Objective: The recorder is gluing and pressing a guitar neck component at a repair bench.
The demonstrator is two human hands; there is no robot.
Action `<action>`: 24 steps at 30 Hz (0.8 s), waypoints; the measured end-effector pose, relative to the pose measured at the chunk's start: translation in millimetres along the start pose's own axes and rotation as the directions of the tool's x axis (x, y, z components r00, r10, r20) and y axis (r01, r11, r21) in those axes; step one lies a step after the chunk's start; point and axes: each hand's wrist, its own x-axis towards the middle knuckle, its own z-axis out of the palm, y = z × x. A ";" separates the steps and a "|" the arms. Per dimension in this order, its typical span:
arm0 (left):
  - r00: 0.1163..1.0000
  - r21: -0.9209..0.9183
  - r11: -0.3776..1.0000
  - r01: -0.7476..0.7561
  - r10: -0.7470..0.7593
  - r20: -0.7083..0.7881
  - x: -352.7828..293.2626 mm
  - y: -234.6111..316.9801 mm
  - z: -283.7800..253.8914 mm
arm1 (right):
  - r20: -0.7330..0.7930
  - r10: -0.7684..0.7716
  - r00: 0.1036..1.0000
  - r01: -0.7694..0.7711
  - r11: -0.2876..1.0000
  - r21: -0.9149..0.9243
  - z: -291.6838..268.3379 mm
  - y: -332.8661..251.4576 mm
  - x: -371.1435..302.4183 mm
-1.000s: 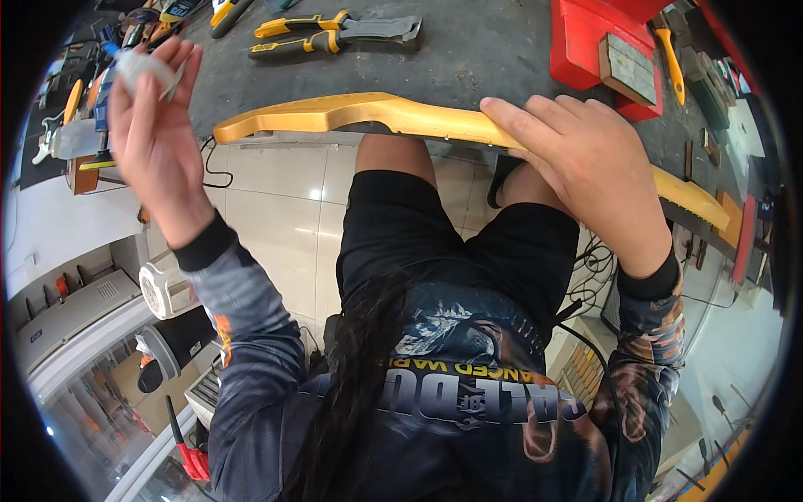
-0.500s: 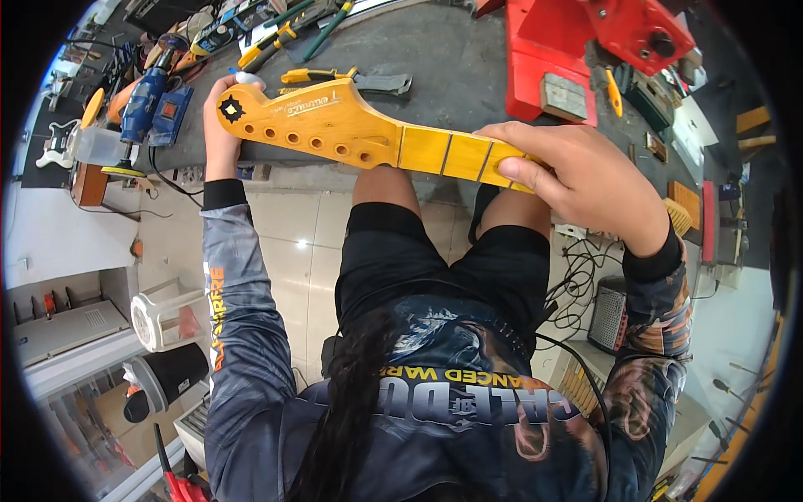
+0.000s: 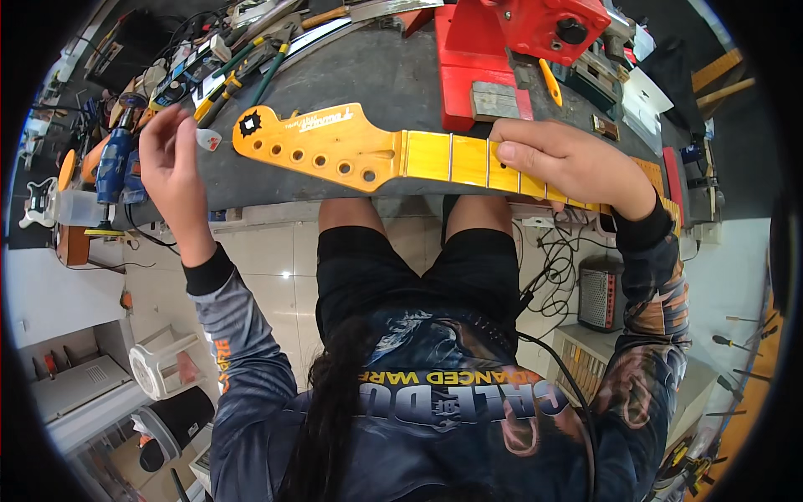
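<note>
A yellow-orange guitar neck (image 3: 427, 156) is held flat over the near edge of the workbench, its headstock to the left and its row of tuner holes showing. My right hand (image 3: 556, 159) grips it across the frets, thumb on the fretboard and fingers underneath. A black star-shaped mark surrounds a hole near the headstock tip. Left of that tip, my left hand (image 3: 173, 155) is raised with loosely bent fingers and nothing visible in it. Beside its thumb, a small white piece (image 3: 209, 140) with a red mark lies on the bench.
A red vise (image 3: 456, 75) stands at the back, with a grey block (image 3: 495, 100) at its base and a yellow-handled tool (image 3: 550, 82) beside it. Pliers and cutters (image 3: 272, 79) lie at back left, near a blue rotary tool (image 3: 115, 167). Black cables (image 3: 552, 259) coil on the floor.
My left hand has come off the headstock and moved left. The neck has shifted right over the bench, still in my right hand. The whole view has tilted toward the bench.
</note>
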 end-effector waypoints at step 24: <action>0.383 -0.016 0.803 -0.596 0.303 0.873 -0.2 94.4 220.4 | -0.052 0.196 0.979 -0.196 0.980 -0.008 -66.6 54.5 1.9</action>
